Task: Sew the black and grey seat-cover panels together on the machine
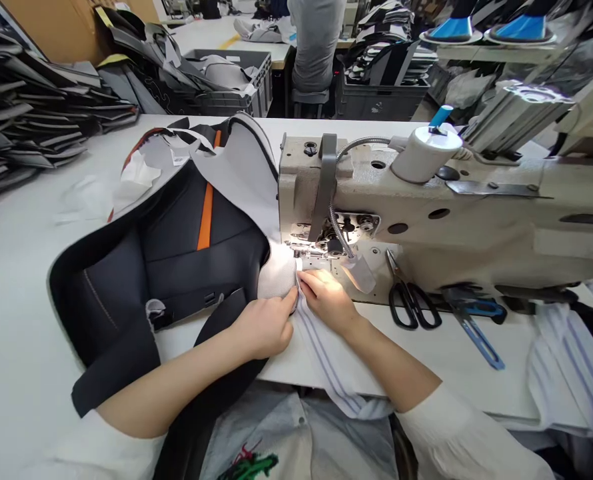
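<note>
My left hand (264, 327) grips the edge of a dark grey padded panel (196, 260) with an orange stripe and a pale grey backing, just in front of the sewing machine's presser foot (301, 252). My right hand (326, 300) lies beside it, its fingertips pinching a white strip with blue lines (326, 360) against the panel's edge. That strip trails down over the table's front edge. The needle area is partly hidden by the lamp's flexible neck and the lit machine head.
Black-handled scissors (411, 300) and a blue-handled tool (471, 327) lie right of my hands on the white table (21, 320). Stacks of dark panels (26, 113) rest at the left. Grey crates (226, 87) and a seated person's back (316, 47) are behind the table.
</note>
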`<state>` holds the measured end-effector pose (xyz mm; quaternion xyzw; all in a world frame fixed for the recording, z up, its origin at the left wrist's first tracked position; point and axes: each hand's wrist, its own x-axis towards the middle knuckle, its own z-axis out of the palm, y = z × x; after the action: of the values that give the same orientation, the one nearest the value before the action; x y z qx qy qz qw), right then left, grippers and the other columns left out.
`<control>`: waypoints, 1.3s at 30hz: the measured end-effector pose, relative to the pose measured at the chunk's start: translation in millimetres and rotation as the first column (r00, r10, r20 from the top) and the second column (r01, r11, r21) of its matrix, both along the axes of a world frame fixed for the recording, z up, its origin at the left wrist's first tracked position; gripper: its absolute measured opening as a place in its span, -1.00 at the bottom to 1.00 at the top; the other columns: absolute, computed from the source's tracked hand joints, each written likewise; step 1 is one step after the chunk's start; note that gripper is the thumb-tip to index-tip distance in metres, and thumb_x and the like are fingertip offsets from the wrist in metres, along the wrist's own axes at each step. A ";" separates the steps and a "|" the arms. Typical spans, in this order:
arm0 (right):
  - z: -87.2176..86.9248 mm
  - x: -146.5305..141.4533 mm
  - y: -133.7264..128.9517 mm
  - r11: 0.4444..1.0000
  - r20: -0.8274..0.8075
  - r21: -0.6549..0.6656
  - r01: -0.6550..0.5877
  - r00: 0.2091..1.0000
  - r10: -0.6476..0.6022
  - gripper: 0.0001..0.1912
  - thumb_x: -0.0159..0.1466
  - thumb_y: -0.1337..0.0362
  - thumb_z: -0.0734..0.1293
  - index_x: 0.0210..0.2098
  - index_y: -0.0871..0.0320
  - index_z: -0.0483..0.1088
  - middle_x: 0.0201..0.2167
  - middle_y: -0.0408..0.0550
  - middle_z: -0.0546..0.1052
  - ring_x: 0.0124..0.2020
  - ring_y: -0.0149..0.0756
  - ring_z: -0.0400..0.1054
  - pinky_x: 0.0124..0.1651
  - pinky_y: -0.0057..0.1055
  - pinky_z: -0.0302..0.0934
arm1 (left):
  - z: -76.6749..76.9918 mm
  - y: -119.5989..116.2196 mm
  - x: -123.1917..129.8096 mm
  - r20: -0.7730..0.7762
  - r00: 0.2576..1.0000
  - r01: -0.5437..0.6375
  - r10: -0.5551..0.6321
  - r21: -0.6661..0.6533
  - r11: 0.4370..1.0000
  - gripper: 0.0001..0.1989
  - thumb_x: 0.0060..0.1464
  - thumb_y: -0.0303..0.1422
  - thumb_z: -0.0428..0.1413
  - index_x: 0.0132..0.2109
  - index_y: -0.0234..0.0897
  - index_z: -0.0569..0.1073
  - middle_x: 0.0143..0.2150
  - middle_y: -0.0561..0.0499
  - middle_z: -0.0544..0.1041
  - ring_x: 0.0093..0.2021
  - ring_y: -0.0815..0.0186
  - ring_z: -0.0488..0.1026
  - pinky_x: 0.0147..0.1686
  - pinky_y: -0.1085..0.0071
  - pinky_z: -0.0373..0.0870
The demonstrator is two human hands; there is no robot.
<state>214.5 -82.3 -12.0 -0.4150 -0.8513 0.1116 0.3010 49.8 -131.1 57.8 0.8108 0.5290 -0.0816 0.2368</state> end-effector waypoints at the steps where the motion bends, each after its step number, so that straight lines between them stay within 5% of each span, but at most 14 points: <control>1: 0.2 0.4 0.1 1.000 0.003 0.007 -0.006 1.000 0.006 -0.77 0.31 0.36 0.15 -0.11 0.17 0.39 -0.21 -0.01 0.51 -0.15 -0.25 0.36 -0.04 -0.32 0.29 | -3.0 2.2 -1.6 0.014 1.000 -0.006 0.005 0.020 1.000 -0.35 0.01 -0.41 -0.15 0.29 -0.41 0.06 -0.15 -0.21 0.51 -0.21 0.01 0.48 -0.27 0.16 0.40; 8: 4.5 2.1 0.2 0.997 0.066 0.055 -0.060 0.996 0.056 -0.73 0.33 0.39 0.11 -0.07 0.21 0.36 -0.19 0.02 0.52 -0.17 -0.23 0.36 -0.08 -0.28 0.30 | -17.8 18.3 -17.2 0.219 0.976 -0.049 0.011 0.166 0.985 -0.46 0.01 -0.45 -0.14 0.18 -0.35 0.24 -0.18 -0.12 0.44 -0.19 0.19 0.42 -0.19 0.33 0.37; 14: 7.7 4.2 0.3 0.989 0.218 0.126 -0.082 0.975 0.053 -0.67 0.31 0.44 0.09 0.00 0.26 0.34 -0.16 0.07 0.50 -0.22 -0.20 0.33 -0.15 -0.24 0.30 | -22.8 23.6 -14.0 0.144 0.989 -0.006 -0.039 0.298 0.955 -0.56 0.06 -0.37 -0.10 0.09 -0.37 0.31 -0.25 -0.10 0.38 -0.27 0.19 0.35 -0.27 0.30 0.34; 19: 6.3 3.8 1.0 0.991 0.143 0.117 -0.068 0.988 0.051 -0.69 0.31 0.42 0.12 -0.01 0.25 0.35 -0.13 0.03 0.50 -0.17 -0.20 0.33 -0.09 -0.24 0.30 | -30.8 19.1 -16.8 0.069 0.991 0.071 -0.111 0.427 0.902 -0.45 -0.04 -0.33 0.04 0.14 -0.42 0.27 -0.18 -0.14 0.37 -0.19 0.13 0.29 -0.21 0.23 0.30; 28: 3.8 2.0 3.2 0.994 0.112 0.099 -0.042 0.993 0.031 -0.64 0.28 0.46 0.12 0.03 0.21 0.33 -0.07 0.00 0.49 -0.14 -0.21 0.33 -0.07 -0.23 0.31 | -47.5 43.6 -16.5 0.091 0.990 0.030 -0.111 0.626 0.779 -0.75 0.05 -0.38 -0.01 -0.14 -0.27 0.46 -0.33 -0.06 0.40 -0.28 0.19 0.30 -0.33 0.27 0.21; 33: 2.4 3.5 4.0 0.995 0.137 0.091 -0.034 0.990 0.021 -0.61 0.29 0.46 0.11 0.09 0.22 0.28 -0.02 0.03 0.46 -0.15 -0.20 0.32 -0.09 -0.22 0.30 | -52.0 64.6 -18.2 0.142 0.983 -0.013 -0.113 0.676 0.737 -0.77 0.03 -0.38 0.00 -0.18 -0.23 0.49 -0.23 -0.05 0.46 -0.23 0.20 0.33 -0.30 0.28 0.20; 39: 2.6 2.7 7.6 0.997 0.141 0.067 -0.032 0.990 0.023 -0.62 0.30 0.44 0.11 0.09 0.19 0.29 -0.01 0.05 0.45 -0.11 -0.19 0.32 -0.06 -0.20 0.27 | -53.2 71.6 -17.1 0.189 0.977 -0.054 -0.097 0.661 0.748 -0.76 0.01 -0.38 0.03 -0.17 -0.20 0.49 -0.19 -0.04 0.47 -0.19 0.20 0.35 -0.27 0.28 0.21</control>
<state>217.2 -74.7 -9.3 -0.3994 -0.8793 0.0571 0.2532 32.7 -59.5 4.7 0.8520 0.4856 0.1952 -0.0121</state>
